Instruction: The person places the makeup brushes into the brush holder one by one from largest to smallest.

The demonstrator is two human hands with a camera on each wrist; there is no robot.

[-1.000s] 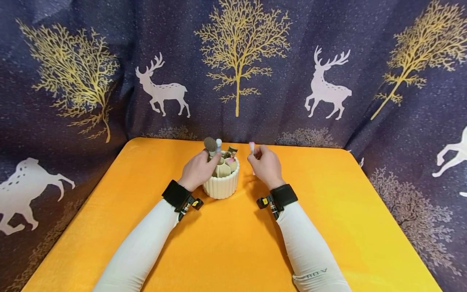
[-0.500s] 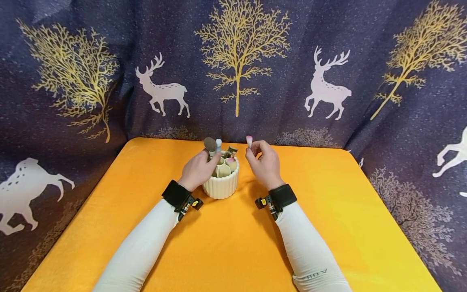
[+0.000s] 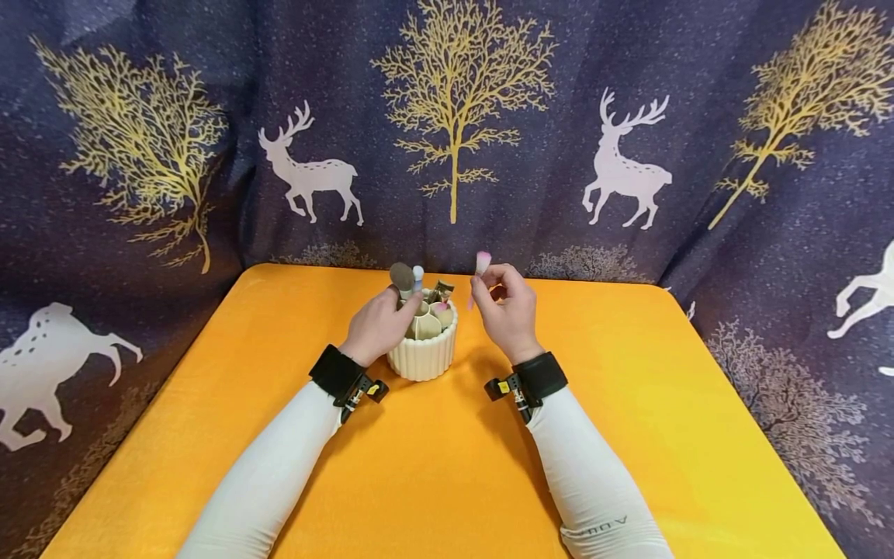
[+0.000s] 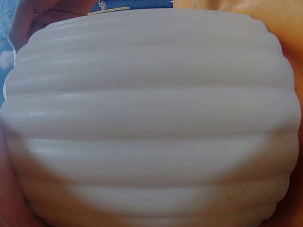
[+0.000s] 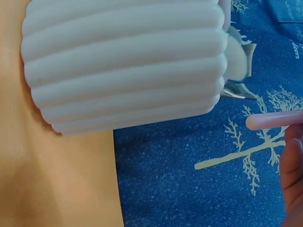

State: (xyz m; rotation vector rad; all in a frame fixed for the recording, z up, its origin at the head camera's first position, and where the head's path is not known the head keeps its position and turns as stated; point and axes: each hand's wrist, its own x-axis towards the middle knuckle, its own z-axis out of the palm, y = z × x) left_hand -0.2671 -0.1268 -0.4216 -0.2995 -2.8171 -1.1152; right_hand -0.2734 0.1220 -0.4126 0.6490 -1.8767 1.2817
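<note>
A white ribbed brush holder [image 3: 423, 359] with several compartments stands on the table. My left hand [image 3: 377, 324] grips it at the rim on the left side, thumb over the top; the holder's wall [image 4: 151, 113] fills the left wrist view. To the right of it, apart and above the table, my right hand [image 3: 510, 314] pinches a makeup brush [image 3: 483, 262] between thumb and fingers. This brush has pink-and-white bristles pointing up, and its pink handle [image 5: 270, 120] tilts down past the fingertips. Part of the handle is hidden by the fingers.
In the holder are a brush with a large dark round head [image 3: 401, 276], a blue-white tipped item [image 3: 418, 274], a shiny gold-brown item [image 3: 441, 292] and a pink-and-cream brush head [image 3: 443, 311]. An orange cloth covers the table [image 3: 433, 466]; a dark patterned curtain [image 3: 531, 194] hangs behind.
My right hand has lifted the brush a little and tilted it, so its handle end now shows below the fingers. The left hand and the holder stay in place.
</note>
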